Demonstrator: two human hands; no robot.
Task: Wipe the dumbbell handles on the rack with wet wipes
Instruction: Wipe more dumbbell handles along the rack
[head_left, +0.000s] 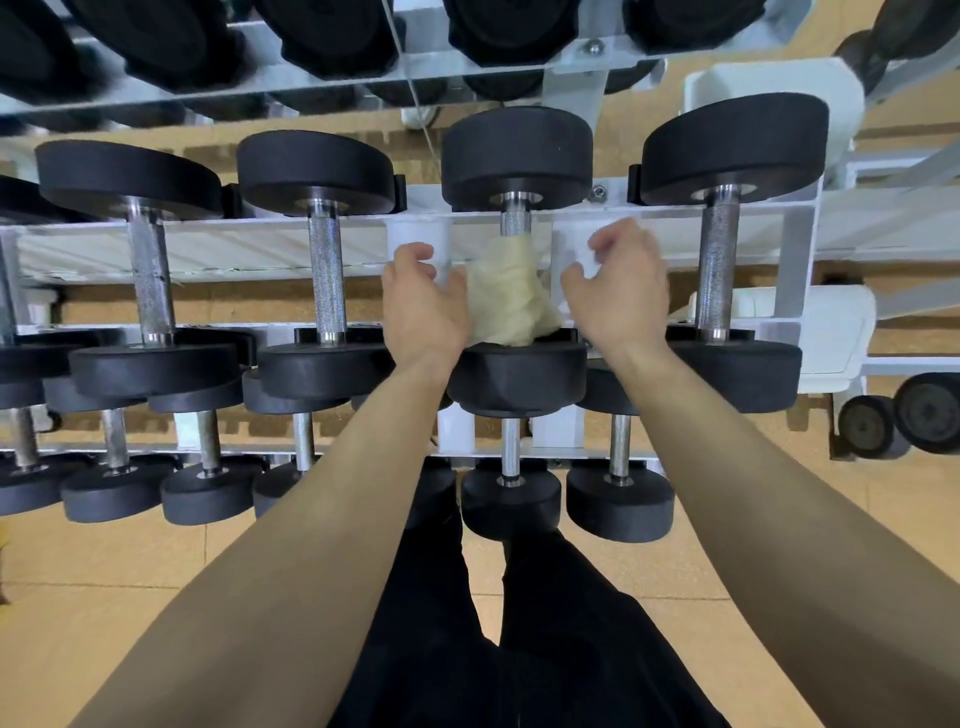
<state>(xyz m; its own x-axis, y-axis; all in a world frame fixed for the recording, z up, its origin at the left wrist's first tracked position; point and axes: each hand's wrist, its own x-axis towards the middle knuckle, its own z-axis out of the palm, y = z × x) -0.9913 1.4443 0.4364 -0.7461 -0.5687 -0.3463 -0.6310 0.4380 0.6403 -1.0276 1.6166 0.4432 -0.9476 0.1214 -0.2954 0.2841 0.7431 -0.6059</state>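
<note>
On the knurled steel dumbbell handle (515, 218), a cream wet wipe (506, 301) bunches for scrubbing; left hand (421, 301) touches it, grip unclear; right hand (623, 286) beside, loosely curled, empty.

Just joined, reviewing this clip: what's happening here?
A person stands at a white metal rack of black dumbbells. A crumpled cream wipe is draped over the knurled steel handle of one middle-row dumbbell. The left hand is against the wipe's edge; whether it grips is unclear. The right hand hovers beside it, fingers loosely curled, holding nothing.
</note>
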